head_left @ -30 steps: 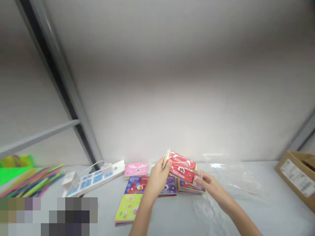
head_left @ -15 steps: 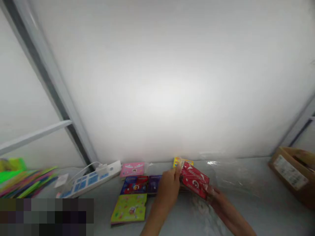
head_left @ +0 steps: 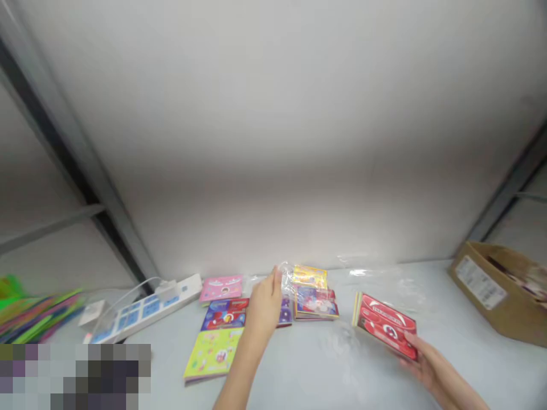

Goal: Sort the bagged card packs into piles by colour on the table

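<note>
At the lower centre of the frame, the left hand [head_left: 262,307] is closed in a narrow pinch on a clear plastic bag [head_left: 287,276], a grip that seems suited to thin, slippery film. At lower right, the right hand [head_left: 429,364] is half closed around one corner of a red-covered booklet stack [head_left: 384,323], thumb on the cover and fingers beneath, probably to stop the loose layers sliding apart as it tilts above the tabletop [head_left: 307,373], while the pink booklet [head_left: 220,287] and lime booklet [head_left: 211,354] lie flat left of centre, presumably so their covers show
</note>
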`<state>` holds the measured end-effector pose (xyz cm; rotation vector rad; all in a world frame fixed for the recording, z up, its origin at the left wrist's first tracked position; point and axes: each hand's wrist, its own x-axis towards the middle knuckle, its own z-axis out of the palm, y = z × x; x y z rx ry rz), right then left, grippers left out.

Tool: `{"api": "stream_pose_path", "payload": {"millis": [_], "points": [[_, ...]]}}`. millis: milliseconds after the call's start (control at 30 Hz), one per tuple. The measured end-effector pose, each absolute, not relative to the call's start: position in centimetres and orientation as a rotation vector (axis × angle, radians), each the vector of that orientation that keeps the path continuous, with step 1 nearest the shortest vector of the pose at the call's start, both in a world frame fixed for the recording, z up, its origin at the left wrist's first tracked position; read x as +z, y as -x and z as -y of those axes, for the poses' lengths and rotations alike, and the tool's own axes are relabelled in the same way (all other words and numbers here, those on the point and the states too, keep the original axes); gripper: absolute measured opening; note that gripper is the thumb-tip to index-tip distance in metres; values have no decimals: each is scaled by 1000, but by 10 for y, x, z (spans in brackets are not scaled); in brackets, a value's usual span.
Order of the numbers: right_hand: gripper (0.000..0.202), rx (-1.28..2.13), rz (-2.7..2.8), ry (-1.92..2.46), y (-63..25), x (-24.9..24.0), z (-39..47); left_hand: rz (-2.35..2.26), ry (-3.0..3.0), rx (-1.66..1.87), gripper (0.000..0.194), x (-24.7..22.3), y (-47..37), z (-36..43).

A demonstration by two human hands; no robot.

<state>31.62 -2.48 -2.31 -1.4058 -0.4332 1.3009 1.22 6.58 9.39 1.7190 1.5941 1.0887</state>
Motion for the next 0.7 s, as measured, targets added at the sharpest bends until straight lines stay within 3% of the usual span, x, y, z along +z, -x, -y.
{"api": "stream_pose_path", "payload": {"millis": [200,433,700], "points": [[41,1256,401,1304,-305,-31,14,-1627,-1871,1114,43,84,-18,-70],[32,1266,404,1272,-316,-28,13,-1278,-2160,1176,40,113,-20,-50],[41,1223,449,1264,-324,-19,17,-1219,-2247,1170,36,108,-30,-51]]}}
